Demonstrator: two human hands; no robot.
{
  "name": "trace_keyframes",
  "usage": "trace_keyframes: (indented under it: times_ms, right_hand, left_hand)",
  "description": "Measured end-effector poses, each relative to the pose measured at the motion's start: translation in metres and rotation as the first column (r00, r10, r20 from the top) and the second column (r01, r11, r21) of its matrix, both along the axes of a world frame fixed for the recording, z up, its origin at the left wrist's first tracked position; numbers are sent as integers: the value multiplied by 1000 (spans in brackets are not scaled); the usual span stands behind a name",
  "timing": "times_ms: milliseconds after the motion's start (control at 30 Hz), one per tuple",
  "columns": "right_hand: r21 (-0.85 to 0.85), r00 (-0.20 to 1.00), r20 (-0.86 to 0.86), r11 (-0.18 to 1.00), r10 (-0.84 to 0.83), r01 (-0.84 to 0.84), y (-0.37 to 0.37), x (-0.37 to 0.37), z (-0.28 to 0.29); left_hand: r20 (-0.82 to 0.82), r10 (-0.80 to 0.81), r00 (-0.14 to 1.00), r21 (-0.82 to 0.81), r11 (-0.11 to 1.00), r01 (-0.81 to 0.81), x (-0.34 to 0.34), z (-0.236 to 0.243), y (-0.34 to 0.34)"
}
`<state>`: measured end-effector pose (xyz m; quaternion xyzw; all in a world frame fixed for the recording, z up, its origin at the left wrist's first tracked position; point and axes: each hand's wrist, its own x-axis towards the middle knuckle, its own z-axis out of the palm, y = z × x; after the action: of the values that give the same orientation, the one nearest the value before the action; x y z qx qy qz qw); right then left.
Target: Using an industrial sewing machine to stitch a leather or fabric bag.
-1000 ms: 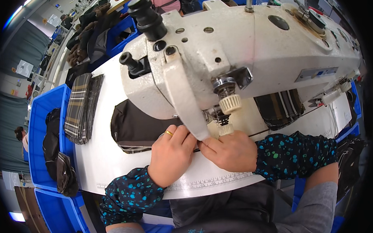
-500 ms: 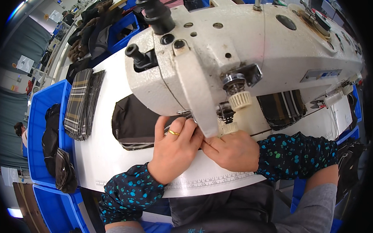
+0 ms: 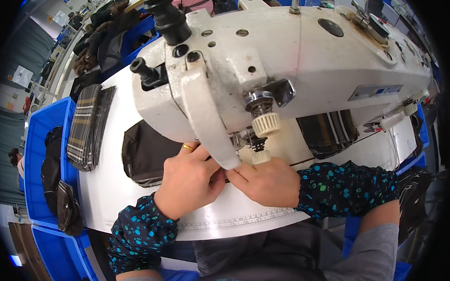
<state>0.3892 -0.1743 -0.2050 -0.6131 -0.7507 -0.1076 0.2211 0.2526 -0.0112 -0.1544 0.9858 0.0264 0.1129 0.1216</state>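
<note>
A dark fabric piece (image 3: 147,151) lies flat on the white table under the head of a sewing machine (image 3: 276,53). My left hand (image 3: 189,182), wearing a gold ring, is over its right part, with fingers bent and closed on the cloth. Close by on the right, my right hand (image 3: 267,184) has its fingers curled together beneath the machine's white lever (image 3: 209,121). That lever hides both sets of fingertips and the needle area, so what the right fingers grip cannot be seen.
Folded plaid cloth pieces (image 3: 86,129) are stacked at the left, beside a blue bin (image 3: 32,164) with dark items. More plaid cloth (image 3: 329,133) lies under the machine arm. Red-handled snips (image 3: 372,127) rest at the right. A ruler scale (image 3: 238,223) runs along the table's front edge.
My left hand has turned, its fingers now tucked farther behind the lever. The zipper edge seen beside it before is now hidden. The whole view has shifted slightly.
</note>
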Motion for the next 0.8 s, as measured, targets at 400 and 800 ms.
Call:
trace_keyframes:
  times_ms: [400,800]
  right_hand:
    - [7,995,-7,995,-100,100,7,5,-5]
    - [73,993,7,990,-119,119,7,9,-5]
  left_hand:
    - [-88,26,996,-18,999,-28,14,12,-2]
    - [-86,9,996,-213,977,-27,8,8,10]
